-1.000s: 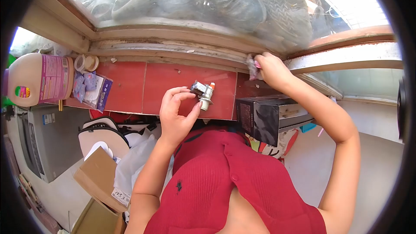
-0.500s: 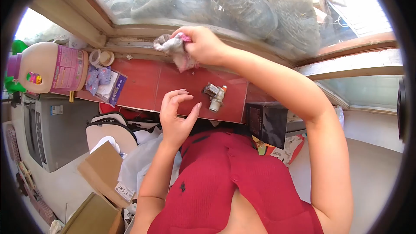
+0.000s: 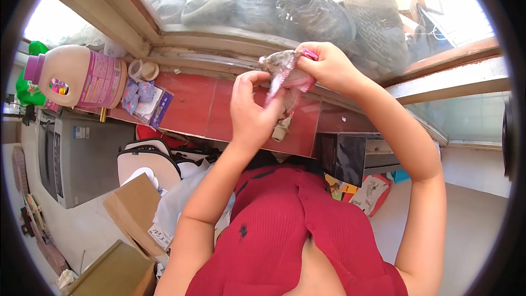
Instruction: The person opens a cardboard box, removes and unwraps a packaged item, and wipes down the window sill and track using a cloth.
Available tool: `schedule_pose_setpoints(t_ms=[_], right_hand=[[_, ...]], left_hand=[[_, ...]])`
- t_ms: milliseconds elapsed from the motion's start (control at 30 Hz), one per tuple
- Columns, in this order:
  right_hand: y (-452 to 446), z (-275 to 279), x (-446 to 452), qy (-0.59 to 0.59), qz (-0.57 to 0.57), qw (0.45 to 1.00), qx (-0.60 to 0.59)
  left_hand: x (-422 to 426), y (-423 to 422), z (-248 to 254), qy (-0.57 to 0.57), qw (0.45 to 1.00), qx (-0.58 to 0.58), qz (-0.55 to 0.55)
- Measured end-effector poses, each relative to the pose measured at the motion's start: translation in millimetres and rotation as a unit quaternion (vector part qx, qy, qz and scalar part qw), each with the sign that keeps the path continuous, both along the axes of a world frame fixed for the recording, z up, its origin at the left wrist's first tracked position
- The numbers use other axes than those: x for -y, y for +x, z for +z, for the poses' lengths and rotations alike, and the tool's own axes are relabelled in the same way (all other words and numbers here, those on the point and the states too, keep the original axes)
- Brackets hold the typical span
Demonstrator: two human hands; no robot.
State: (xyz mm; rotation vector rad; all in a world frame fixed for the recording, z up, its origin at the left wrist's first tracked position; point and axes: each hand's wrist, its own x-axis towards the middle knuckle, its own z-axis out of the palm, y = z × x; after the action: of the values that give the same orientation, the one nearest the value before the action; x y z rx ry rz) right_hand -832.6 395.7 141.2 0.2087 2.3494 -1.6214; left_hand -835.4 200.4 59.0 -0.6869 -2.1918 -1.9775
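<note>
Right hand (image 3: 326,68): grip clenched on a crumpled grey-white cloth with pink edging (image 3: 282,64), which is held up over the glossy red-tiled sill (image 3: 186,98). Left hand (image 3: 253,114): thumb and fingers at the cloth's near side; whether this grip is closed cannot be told. A small cream cylindrical fitting (image 3: 280,132) rests on the sill, partly hidden. Step in hand, as judged: two-handed handling of the cloth. Next move appears to call for a secure pinch on the loose folds, clear of the fitting.
</note>
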Motion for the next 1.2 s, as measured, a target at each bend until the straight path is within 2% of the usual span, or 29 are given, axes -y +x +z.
schedule_pose_setpoints(t_ms=[33,100,167,200,233,267,300,333,367,433,467,500,533,567,600,633,700,733,767,800,833,867,933,1000,1067,1100,1133,1167,1200], right_hand=[[4.0,3.5,-6.8,0.006,0.0,1.0,0.008],[17.8,-0.5,-24.9,-0.079,-0.014,0.997,0.004],[24.2,0.8,-31.1,-0.128,0.008,0.991,0.041],[26.6,0.9,-30.5,-0.129,0.006,0.991,0.039],[29.2,0.8,-29.6,-0.205,-0.023,0.977,0.047],[31.4,0.6,-28.7,-0.278,-0.05,0.958,0.055],[32.7,0.3,-26.5,-0.279,-0.052,0.957,0.053],[32.3,0.3,-23.4,-0.293,-0.065,0.953,0.037],[32.3,0.4,-22.1,-0.305,-0.084,0.948,0.018],[31.8,-5.0,-17.1,-0.308,-0.057,0.95,-0.012],[36.2,4.0,-10.8,-0.299,-0.046,0.953,-0.006],[39.9,14.0,-3.0,-0.262,-0.049,0.964,0.001],[41.1,14.6,-2.0,-0.233,-0.019,0.972,-0.008],[39.3,0.4,-4.6,-0.167,-0.003,0.986,-0.031],[43.2,2.4,-7.0,0.003,0.013,0.997,-0.075],[46.0,6.8,-9.4,0.176,0.033,0.977,-0.115],[61.9,10.0,-16.8,0.358,-0.007,0.904,-0.232],[70.9,29.0,-21.8,0.398,-0.018,0.894,-0.206],[83.8,42.1,-30.7,0.424,-0.038,0.865,-0.267],[98.4,56.2,-41.5,0.458,-0.06,0.827,-0.321],[111.7,72.7,-52.0,0.488,-0.061,0.774,-0.398],[123.9,87.6,-65.3,0.534,-0.055,0.714,-0.45],[139.9,125.0,-66.9,0.646,-0.04,0.597,-0.474],[151.5,133.3,-81.4,0.671,-0.038,0.58,-0.461],[151.5,134.1,-103.0,0.695,-0.009,0.526,-0.49],[151.6,134.3,-113.7,0.706,0.003,0.497,-0.505],[148.2,132.7,-116.0,0.715,-0.003,0.48,-0.508],[146.1,130.0,-117.4,0.718,-0.007,0.477,-0.507],[144.0,127.5,-118.7,0.722,-0.011,0.473,-0.505]], left_hand=[[3.4,-6.7,-5.7,0.053,0.992,0.104,-0.05],[12.8,-23.4,-0.5,0.212,0.928,0.29,-0.103],[19.3,-30.6,8.1,0.224,0.895,0.35,-0.16],[16.2,-31.2,10.8,0.211,0.908,0.332,-0.141],[12.5,-31.0,13.5,0.197,0.921,0.314,-0.123],[10.3,-29.5,11.3,0.059,0.991,0.121,-0.02],[9.0,-27.5,8.9,-0.081,0.99,-0.081,0.083],[9.3,-25.0,14.1,-0.124,0.961,-0.216,0.12],[11.4,-19.5,12.4,-0.155,0.945,-0.27,0.104],[5.8,2.2,24.5,-0.107,0.985,-0.138,-0.01],[3.0,7.2,16.6,-0.058,0.997,-0.017,-0.048],[1.5,9.9,14.7,0.042,0.985,0.13,-0.103],[1.3,7.0,13.6,0.153,0.943,0.244,-0.167],[0.2,5.2,13.1,0.251,0.873,0.356,-0.219],[-7.0,9.1,29.9,0.333,0.797,0.433,-0.257],[-16.2,11.1,29.2,0.327,0.797,0.435,-0.263],[-32.5,9.8,24.1,0.24,0.836,0.407,-0.277],[-40.9,5.3,24.8,0.216,0.849,0.391,-0.282],[-47.7,3.3,32.4,0.158,0.889,0.339,-0.263],[-57.6,1.6,31.8,0.091,0.947,0.203,-0.231],[-68.3,-2.6,31.0,0.022,0.979,0.062,-0.193],[-79.7,-12.1,36.6,-0.066,0.959,-0.215,-0.172],[-104.7,-8.6,37.8,-0.126,0.915,-0.276,-0.266],[-142.4,-4.9,16.1,-0.153,0.859,-0.366,-0.324],[-178.4,-1.5,-5.0,-0.17,0.8,-0.46,-0.346],[-189.5,4.3,-12.0,-0.169,0.798,-0.461,-0.349],[-198.2,10.2,-16.1,-0.23,0.793,-0.423,-0.373],[-204.5,15.6,-21.0,-0.291,0.783,-0.381,-0.396],[-206.3,20.3,-20.2,-0.306,0.773,-0.402,-0.382]])
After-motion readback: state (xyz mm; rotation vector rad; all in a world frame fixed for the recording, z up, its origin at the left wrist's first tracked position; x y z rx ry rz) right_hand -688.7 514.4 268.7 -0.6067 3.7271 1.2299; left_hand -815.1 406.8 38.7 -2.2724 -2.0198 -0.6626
